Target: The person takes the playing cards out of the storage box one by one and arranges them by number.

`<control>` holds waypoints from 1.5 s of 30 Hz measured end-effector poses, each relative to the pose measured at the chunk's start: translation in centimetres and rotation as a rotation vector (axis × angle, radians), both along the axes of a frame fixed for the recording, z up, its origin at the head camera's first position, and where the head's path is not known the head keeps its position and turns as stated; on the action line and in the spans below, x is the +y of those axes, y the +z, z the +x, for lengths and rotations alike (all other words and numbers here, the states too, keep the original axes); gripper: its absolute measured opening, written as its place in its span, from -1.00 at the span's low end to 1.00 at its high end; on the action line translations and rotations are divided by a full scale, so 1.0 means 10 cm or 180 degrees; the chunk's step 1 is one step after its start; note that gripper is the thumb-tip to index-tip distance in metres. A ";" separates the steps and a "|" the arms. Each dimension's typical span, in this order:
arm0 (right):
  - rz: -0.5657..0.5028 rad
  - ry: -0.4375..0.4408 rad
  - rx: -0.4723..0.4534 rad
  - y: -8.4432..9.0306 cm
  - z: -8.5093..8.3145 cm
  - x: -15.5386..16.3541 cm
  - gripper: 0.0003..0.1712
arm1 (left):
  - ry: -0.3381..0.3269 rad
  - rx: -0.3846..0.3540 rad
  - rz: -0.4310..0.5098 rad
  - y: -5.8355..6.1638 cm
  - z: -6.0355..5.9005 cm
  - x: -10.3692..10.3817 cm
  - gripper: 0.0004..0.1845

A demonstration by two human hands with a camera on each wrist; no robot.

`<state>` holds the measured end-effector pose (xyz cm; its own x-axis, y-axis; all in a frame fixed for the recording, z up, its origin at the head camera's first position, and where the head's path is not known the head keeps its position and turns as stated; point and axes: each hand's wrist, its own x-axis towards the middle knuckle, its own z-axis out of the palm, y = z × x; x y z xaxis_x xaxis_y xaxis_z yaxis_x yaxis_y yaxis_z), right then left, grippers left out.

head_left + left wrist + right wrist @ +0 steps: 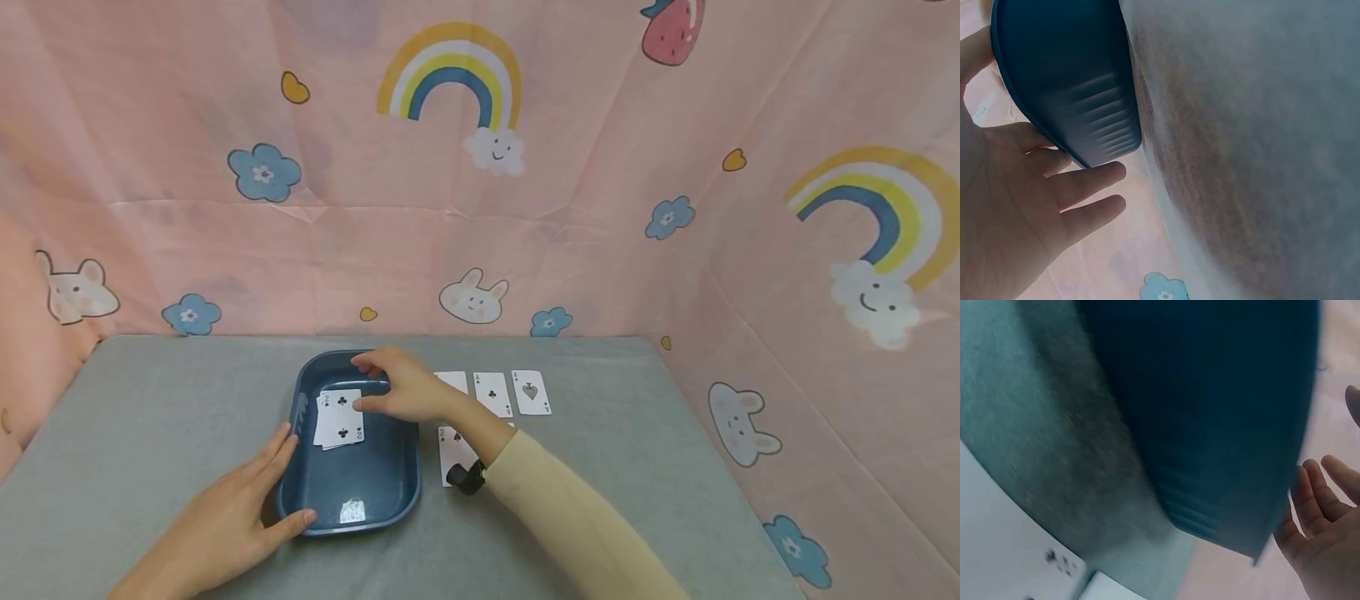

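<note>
Our right hand (401, 392) hovers over the far half of the blue tray (390, 492), its fingers loosely curled and its thumb just touching the edge of the small stack of cards (340, 418) that lies inside, a two of clubs on top. We cannot tell for sure whether the thumb and fingers have a pinch on that top card or only rest against it; nothing is lifted clear. Our left hand (225, 521) lies flat on the gray table (150, 417), fingers straight, its thumb against the tray's near corner and its fingertips (279, 442) beside the tray's left wall, steadying it.

To the right of our right wrist, laid-out cards (510, 393) sit face up in a row on the table, with another card (453, 450) partly hidden under the forearm.

We judge the step in hand to be taking a card from the stack in the tray. The next move calls for a clean pinch on the top card alone, so the one beneath stays put.
</note>
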<state>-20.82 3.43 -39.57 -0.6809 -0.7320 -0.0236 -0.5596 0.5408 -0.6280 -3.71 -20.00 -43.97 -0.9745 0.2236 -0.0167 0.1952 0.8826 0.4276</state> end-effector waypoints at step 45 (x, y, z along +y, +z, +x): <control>0.1416 0.0053 0.0482 -0.42 0.00 -0.55 0.09 | -0.0049 0.0019 0.0032 -0.02 0.00 -0.01 0.20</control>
